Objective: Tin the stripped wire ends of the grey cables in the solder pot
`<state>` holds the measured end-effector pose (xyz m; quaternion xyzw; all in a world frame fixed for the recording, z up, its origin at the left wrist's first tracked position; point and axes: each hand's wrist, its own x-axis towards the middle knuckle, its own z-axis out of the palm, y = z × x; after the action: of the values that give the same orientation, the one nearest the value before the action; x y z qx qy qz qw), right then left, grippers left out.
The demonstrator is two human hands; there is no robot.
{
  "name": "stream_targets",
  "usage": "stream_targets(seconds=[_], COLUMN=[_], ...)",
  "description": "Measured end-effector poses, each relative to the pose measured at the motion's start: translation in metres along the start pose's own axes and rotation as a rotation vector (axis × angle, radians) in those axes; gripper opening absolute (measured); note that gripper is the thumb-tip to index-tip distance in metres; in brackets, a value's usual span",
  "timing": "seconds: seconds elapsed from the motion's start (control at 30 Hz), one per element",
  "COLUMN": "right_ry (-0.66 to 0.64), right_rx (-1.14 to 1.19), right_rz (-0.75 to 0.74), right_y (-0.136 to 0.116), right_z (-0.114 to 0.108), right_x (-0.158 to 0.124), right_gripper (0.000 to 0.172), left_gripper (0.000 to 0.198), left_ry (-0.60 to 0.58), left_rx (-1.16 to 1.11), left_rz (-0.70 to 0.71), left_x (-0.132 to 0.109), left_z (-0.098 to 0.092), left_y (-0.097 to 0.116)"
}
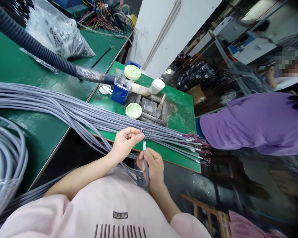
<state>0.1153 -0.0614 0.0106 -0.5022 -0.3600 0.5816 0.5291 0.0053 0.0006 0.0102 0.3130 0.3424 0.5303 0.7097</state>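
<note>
My right hand is closed around a grey cable just below a white sleeve near its end. Thin coloured wires fan out above that sleeve. With thumb and fingertips together, my left hand pinches some of these wires. Behind both hands, a long bundle of similar grey cables lies across the green table. Their stripped ends, with coloured wires, reach the table's right side.
A ribbed hose arches in from the left to a blue block. Near it are a square metal pot, a pale green dish and a white tub. Coiled cables lie left. A person in a purple top is at right.
</note>
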Motion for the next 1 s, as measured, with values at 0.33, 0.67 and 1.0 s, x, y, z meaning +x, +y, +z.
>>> stream_targets(seconds=[0.33, 0.67, 1.0], right_ry=[-0.025, -0.021, -0.027], right_rx=[0.034, -0.018, -0.003], right_rz=[0.022, 0.015, 0.017], right_y=[-0.0001, 0.0021, 0.0082], right_z=[0.0019, 0.0003, -0.0028], right_x=[0.0004, 0.0041, 0.0071], right_gripper=[0.037, 0.036, 0.034], left_gripper=[0.029, 0.030, 0.027], left_ry=[-0.002, 0.037, 0.081], left_rx=[-0.063, 0.018, 0.088], left_rz=[-0.036, 0.029, 0.106], left_x=[0.0002, 0.0005, 0.0001], left_z=[-0.0032, -0.0024, -0.0037], left_y=[-0.0034, -0.0016, -0.0011])
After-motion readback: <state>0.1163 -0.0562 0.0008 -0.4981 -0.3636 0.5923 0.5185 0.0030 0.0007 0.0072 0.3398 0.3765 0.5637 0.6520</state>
